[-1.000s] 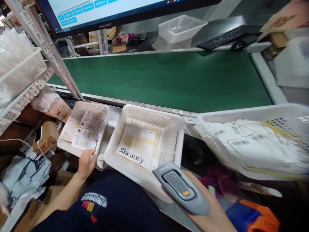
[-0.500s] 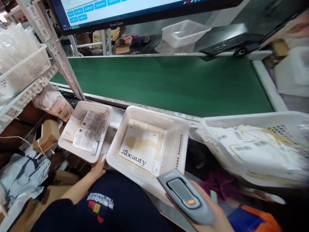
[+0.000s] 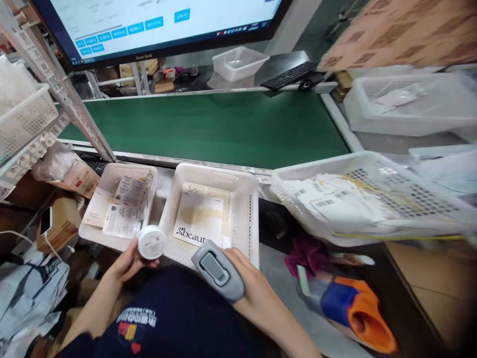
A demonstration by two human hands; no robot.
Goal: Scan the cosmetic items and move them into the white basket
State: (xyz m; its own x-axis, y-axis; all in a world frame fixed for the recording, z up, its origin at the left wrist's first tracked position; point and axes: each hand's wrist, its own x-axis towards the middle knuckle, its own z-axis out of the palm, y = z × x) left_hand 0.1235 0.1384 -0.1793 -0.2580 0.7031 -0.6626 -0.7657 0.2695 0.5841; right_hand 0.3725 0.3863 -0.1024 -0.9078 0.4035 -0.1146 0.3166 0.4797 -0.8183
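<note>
Left hand [image 3: 128, 263]: fingers curled around a small round white jar [image 3: 151, 242], held up just in front of the near rim of the left basket, flat lid facing the camera.

Right hand [image 3: 249, 286]: closed around a grey handheld barcode scanner [image 3: 217, 269], its nose pointing up and left toward the jar; the two are near each other, not touching.

Left basket: small white perforated plastic basket [image 3: 97, 233] on the table, holding printed paper slips [image 3: 126, 206].

Middle basket: white perforated plastic basket [image 3: 246, 219], just beside the first, holding a white card with black "Sbeauty" lettering [image 3: 199, 226]; the scanner covers the last letters.

Right basket: larger white mesh basket [image 3: 410, 196], tilted, filled with white labelled parcels [image 3: 335, 204].

Behind the baskets: green conveyor belt [image 3: 208, 127]; above it a wide monitor with blue on-screen buttons [image 3: 156, 20]; beyond the belt an empty-looking white bin [image 3: 238, 62] and a black keyboard [image 3: 290, 74].

Lower right: an orange and blue object [image 3: 357, 311], kind not discernible.
</note>
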